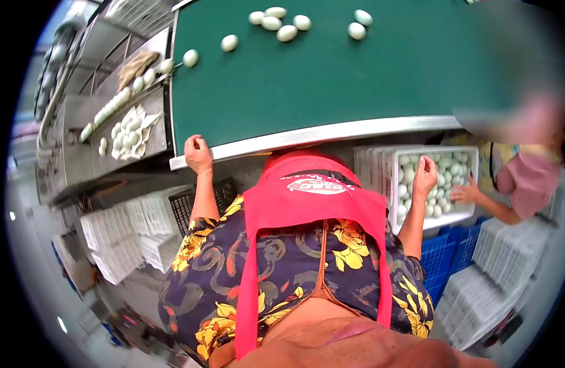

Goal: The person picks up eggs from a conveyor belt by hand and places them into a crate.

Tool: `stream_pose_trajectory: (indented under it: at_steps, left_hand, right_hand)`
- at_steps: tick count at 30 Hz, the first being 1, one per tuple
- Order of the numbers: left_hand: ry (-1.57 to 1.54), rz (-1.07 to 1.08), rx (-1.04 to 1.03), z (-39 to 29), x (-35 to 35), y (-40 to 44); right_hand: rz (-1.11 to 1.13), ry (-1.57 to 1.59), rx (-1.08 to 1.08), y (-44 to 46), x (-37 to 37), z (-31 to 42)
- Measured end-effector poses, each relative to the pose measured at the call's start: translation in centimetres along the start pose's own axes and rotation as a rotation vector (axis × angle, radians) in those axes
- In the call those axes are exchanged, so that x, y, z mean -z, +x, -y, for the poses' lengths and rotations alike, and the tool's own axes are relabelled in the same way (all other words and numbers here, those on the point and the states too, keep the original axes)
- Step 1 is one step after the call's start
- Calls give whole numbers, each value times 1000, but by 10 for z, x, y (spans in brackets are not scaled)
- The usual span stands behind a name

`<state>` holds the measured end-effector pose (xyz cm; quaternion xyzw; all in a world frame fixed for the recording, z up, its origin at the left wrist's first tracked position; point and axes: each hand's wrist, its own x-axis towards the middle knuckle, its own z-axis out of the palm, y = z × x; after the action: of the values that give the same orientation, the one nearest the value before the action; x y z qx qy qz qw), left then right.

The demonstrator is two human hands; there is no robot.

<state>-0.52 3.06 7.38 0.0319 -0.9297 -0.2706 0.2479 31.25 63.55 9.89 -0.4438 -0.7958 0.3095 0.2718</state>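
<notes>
My left hand (199,154) is at the near left corner of a green conveyor belt (282,86), over its metal rim, with fingers curled in and nothing visible in them. Held beside a white crate (434,149) full of pale eggs (444,179), my right hand (425,176) has its fingers drawn together; whether anything is inside them is hidden. On the belt's far side lie several loose eggs (286,33), with a pair (356,30) farther right. One egg (191,58) sits at the belt's left edge, near a row of eggs (124,96) on a narrow track.
Another person's hand (466,194) touches the crate's eggs from the right. A pile of eggs (129,132) lies on cloth on the metal table at left. White crates (112,228) stand low at left; blue crates (439,256) and white crates (488,300) at right.
</notes>
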Motion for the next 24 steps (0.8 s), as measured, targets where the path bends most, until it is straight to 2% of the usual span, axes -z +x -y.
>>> stream_pose_trajectory:
  at_steps: [3, 5, 7, 9, 11, 13, 17, 20, 24]
  left_hand:
    - [-43, -32, 4, -22, 0, -14]
    - [-62, -45, 47, -41, 5, -21]
    - [-56, -11, -1, -57, 3, -32]
    - [-66, -46, -17, -72, 10, -35]
    - [-47, -51, -87, -86, 14, -41]
    - [-73, -36, -107, -105, 25, -46]
    - [-91, -63, -189, -132, 32, -54]
    - [-105, -69, -208, -150, 38, -57]
    - [-108, -43, -211, -165, 42, -67]
  right_hand:
    - [191, 223, 172, 29, -37, 71]
    - [260, 156, 311, 38, -61, 131]
    - [383, 152, 360, 54, -93, 160]
    - [424, 87, 454, 69, -115, 207]
    - [306, 37, 655, 107, -154, 216]
    - [242, -63, 586, 139, -177, 245]
    - [342, -229, 423, 205, -230, 271]
    - [269, -281, 414, 212, -236, 305]
    - [329, -315, 288, 226, -228, 324]
